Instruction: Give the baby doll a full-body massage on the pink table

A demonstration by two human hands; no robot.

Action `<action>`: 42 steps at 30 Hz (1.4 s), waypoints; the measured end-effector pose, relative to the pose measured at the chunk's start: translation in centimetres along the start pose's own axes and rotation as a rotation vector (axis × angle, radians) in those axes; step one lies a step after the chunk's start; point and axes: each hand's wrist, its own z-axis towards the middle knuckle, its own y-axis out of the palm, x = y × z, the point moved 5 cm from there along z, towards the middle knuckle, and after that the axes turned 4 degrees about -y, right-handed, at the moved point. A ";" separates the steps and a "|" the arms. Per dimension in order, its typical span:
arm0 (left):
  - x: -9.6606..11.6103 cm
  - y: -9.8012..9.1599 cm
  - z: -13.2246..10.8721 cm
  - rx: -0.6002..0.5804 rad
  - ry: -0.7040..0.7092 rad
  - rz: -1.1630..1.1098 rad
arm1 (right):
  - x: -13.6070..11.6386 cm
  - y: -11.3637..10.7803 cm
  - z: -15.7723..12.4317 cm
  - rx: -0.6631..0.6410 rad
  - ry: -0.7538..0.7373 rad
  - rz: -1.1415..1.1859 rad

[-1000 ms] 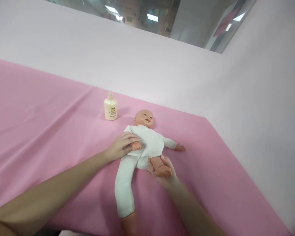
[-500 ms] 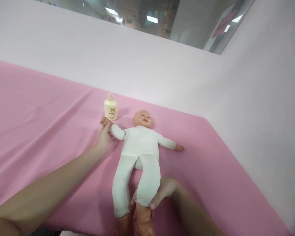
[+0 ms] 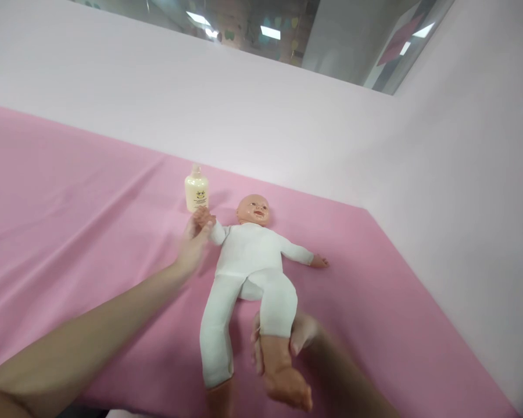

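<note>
In the head view, your left hand point(image 3: 190, 251) is closed around the wrist of the doll point(image 3: 249, 249), on the arm which lies at your left side. The small hand point(image 3: 203, 215) of the doll comes out above your thumb, in front of the lower part of the bottle point(image 3: 196, 191); whether these two touch, I cannot tell. Your right hand point(image 3: 304, 332) grips the lower leg at your right side, with the thumb on one side and the fingers point(image 3: 257, 345) on the other, near the end of the white trouser leg. This leg is bent at the knee, and its bare foot point(image 3: 290, 386) points toward you, to the right.

The doll lies on its back on the pink cloth point(image 3: 375, 325), with its head away from you. Its other leg is nearly straight, and its other arm is stretched out to the right. The bottle stands upright near the head, on the left. Behind the cloth there is a white wall point(image 3: 287, 128) with a window point(image 3: 244, 29).
</note>
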 end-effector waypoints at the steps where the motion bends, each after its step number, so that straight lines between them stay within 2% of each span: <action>1: 0.5 0.6 -0.6 -0.057 0.061 0.067 | -0.3 -0.3 -0.1 0.104 -0.112 0.048; 4: 1.3 2.6 -2.7 -0.333 0.255 0.351 | -1.7 -1.2 -0.6 0.472 -0.325 0.097; 6: 1.5 3.9 -4.2 -0.571 0.421 0.525 | -2.6 -1.5 -0.9 0.677 -0.378 0.106; 8: 1.5 4.7 -5.3 -0.723 0.564 0.626 | -3.2 -1.8 -0.9 0.802 -0.393 0.111; 10: 1.4 4.8 -5.4 -0.756 0.623 0.678 | -3.4 -2.1 -0.9 0.854 -0.388 0.112; 13: 1.4 4.8 -5.0 -0.747 0.607 0.694 | -3.1 -2.4 -0.9 0.852 -0.379 0.090; 16: 1.6 4.4 -4.4 -0.704 0.536 0.653 | -2.7 -2.3 -0.9 0.756 -0.359 0.054; 18: 1.7 3.9 -3.7 -0.625 0.433 0.622 | -2.1 -1.9 -0.8 0.650 -0.305 0.046; 21: 1.3 2.7 -2.3 -0.431 0.227 0.535 | -1.4 -0.9 -0.6 0.486 -0.200 0.049; 24: 0.5 1.2 -0.7 -0.227 0.064 0.326 | -1.0 0.4 -0.4 0.340 -0.049 0.020; 29: -1.7 -1.5 1.8 0.053 -0.124 0.006 | -0.9 1.4 0.0 0.274 0.323 -0.184; 32: -4.1 -3.7 3.1 0.211 -0.281 -0.072 | -1.1 1.3 0.4 0.250 0.340 -0.222; 34: -5.2 -4.7 3.6 0.280 -0.326 -0.089 | -1.0 1.2 0.5 0.234 0.327 -0.224; 36: -5.6 -5.2 3.7 0.308 -0.331 -0.089 | -0.9 1.2 0.5 0.214 0.324 -0.222; 39: -4.7 -4.3 3.1 0.280 -0.328 -0.087 | -1.2 1.4 0.3 0.186 0.296 -0.201; 42: -2.4 -2.1 1.8 0.140 -0.231 -0.067 | -1.3 1.6 0.0 0.159 0.252 -0.150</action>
